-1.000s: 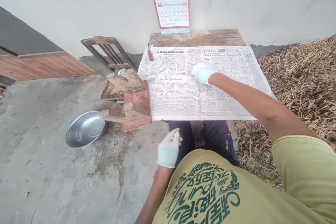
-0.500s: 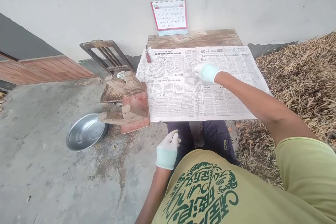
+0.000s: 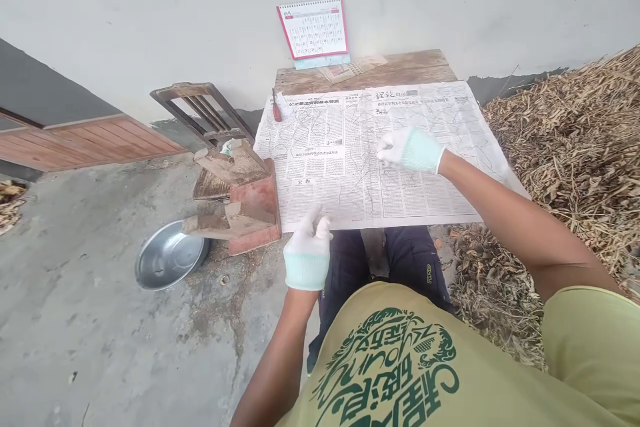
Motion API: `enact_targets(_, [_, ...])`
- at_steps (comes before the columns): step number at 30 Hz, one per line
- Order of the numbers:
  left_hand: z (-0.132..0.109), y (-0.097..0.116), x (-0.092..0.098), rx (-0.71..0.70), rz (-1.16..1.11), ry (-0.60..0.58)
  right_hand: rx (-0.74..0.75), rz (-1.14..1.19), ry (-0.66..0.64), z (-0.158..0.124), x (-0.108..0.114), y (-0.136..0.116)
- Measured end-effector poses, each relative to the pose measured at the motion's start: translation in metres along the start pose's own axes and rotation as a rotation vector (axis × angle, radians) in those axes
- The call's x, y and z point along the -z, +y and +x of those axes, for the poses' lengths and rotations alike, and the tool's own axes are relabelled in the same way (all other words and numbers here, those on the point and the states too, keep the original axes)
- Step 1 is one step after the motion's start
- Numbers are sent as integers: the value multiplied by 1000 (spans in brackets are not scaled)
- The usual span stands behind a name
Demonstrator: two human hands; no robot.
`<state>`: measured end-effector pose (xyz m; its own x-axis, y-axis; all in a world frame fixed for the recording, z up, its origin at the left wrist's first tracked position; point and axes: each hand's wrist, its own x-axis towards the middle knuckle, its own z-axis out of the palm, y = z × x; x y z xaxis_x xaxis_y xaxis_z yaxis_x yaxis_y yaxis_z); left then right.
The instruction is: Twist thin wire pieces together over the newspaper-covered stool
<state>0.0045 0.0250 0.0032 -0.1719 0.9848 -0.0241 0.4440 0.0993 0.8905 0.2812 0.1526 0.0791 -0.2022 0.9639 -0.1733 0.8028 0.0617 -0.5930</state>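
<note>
Newspaper sheets (image 3: 415, 197) cover most of a wooden table (image 3: 417, 68), with thin dark curling lines over the print; whether these are threads, wire or marks I cannot tell. My right hand (image 3: 407, 149), in a white glove with a mint cuff, is over the middle of the paper, its fingers curled together; anything in them is too small to make out. At the paper's near left edge is my gloved left hand (image 3: 306, 247), index finger stretched out and thumb apart, holding nothing visible. A red-handled screwdriver (image 3: 277, 113) lies at the paper's far left corner.
A desk calendar (image 3: 314, 30) stands at the table's back by the wall, near a small printed paper (image 3: 345, 71). To the left are an overturned wooden stool (image 3: 254, 199), a chair (image 3: 200, 113) and a metal basin (image 3: 170, 257). Dry stalks (image 3: 580, 127) are heaped on the right.
My left hand has risen from beside my lap to the paper's near edge, and its fingers have spread. My right hand has drawn slightly nearer to me and to the right.
</note>
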Motion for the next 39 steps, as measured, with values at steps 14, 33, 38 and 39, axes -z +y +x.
enact_targets(14, [27,40,-24,30,-248,-137,47,231,40,-48,-28,-27])
enact_targets(33, [23,29,-11,104,-557,-215,131,1272,-176,-82,-119,-25])
enact_targets(38, [18,31,-11,145,-625,-192,-15,1255,36,-86,-129,-28])
enact_targets(39, [17,33,-10,147,-624,-184,-19,1253,54,-87,-130,-29])
